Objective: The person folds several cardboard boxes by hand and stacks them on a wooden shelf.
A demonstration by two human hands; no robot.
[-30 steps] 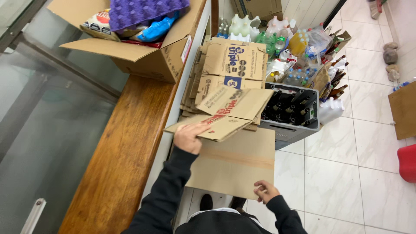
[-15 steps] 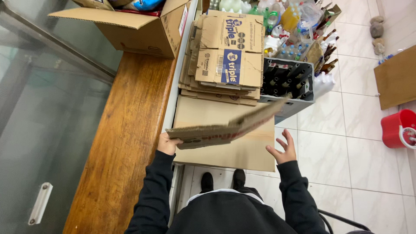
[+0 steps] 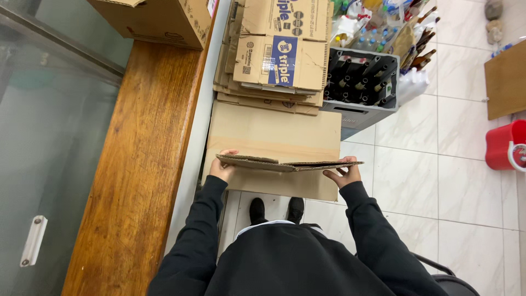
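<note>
Flattened cardboard box [image 3: 285, 163]: held edge-on and level, long axis running left to right across the body, directly above a larger cardboard sheet [image 3: 274, 137] lying on the floor.

Left hand [image 3: 222, 166]: closed on the left end of the flattened box. Right hand [image 3: 342, 175]: fingers curled under and gripping the right end. Both hands are equally near, one at each end.

Stack of flattened printed cartons [image 3: 276, 52]: beyond the held box, just past the sheet's far edge.

Grey crate of dark bottles [image 3: 359, 82]: right of the stack, touching it.

Wooden counter [image 3: 142, 148]: left of the held box, alongside the sheet.

Red bucket [image 3: 504, 145]: well apart, far right.

Nothing is seen between the held box and the stack.
</note>
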